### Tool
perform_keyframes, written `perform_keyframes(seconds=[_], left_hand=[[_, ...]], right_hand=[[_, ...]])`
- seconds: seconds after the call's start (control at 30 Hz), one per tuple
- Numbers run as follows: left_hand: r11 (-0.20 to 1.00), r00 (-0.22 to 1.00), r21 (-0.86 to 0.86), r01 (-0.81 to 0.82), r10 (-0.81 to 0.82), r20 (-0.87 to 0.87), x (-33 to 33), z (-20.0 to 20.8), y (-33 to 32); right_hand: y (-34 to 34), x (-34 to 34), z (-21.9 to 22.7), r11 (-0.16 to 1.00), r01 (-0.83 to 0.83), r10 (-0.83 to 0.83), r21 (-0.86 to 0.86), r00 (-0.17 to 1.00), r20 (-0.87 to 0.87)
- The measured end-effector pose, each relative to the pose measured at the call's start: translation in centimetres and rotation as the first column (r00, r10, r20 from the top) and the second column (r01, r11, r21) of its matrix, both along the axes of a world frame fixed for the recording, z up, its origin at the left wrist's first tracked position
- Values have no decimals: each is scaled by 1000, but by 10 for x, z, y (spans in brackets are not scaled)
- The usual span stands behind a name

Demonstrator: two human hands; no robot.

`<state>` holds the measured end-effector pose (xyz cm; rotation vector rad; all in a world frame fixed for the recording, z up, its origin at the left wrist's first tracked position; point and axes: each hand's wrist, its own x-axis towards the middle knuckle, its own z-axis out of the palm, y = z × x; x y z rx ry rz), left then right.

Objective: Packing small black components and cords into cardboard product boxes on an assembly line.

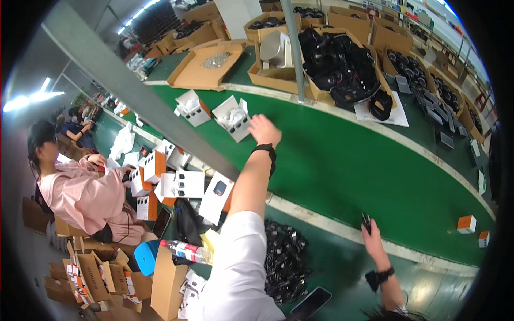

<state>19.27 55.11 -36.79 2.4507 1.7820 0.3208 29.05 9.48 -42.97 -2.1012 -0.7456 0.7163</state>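
One left hand [265, 131] outstretched, right hand [373, 242] holding black piece [365, 220]

Conveyor belt [332, 155]: stretching between the near worktable [342, 267] and the far bench [242, 65]
Open boxes [238, 129]: two standing side by side on the belt's left part
Left hand [265, 130]: resting just right of the right-hand open box
Right hand [372, 238]: hovering at the belt's near edge, an item [366, 221] lying between its fingers
Closed boxes [466, 224]: two sitting at the belt's right end
Cardboard tray [187, 72]: lying on the far bench, left of a filled carton [316, 91]
Parts pile [286, 262]: lying on the near worktable, between the forearms
Phone [311, 303]: lying before the pile
Bottle [187, 251]: lying left of the left sleeve [238, 273]
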Motion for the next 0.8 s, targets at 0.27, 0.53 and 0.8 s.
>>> perform_keyframes(seconds=[0.27,0.53,0.8], left_hand=[[948,967,311,-70,142,-213,-19,-31,47],[961,974,267,-75,128,-185,-42,-39,65],[857,855,48,513,-507,-108,-11,-3,-7]], right_hand=[[-86,-17,-10,927,372,-326,43,860,-392],[-93,-17,-1,946,319,-279,57,892,-355],[-110,-48,45,942,333,-293,31,865,-409]])
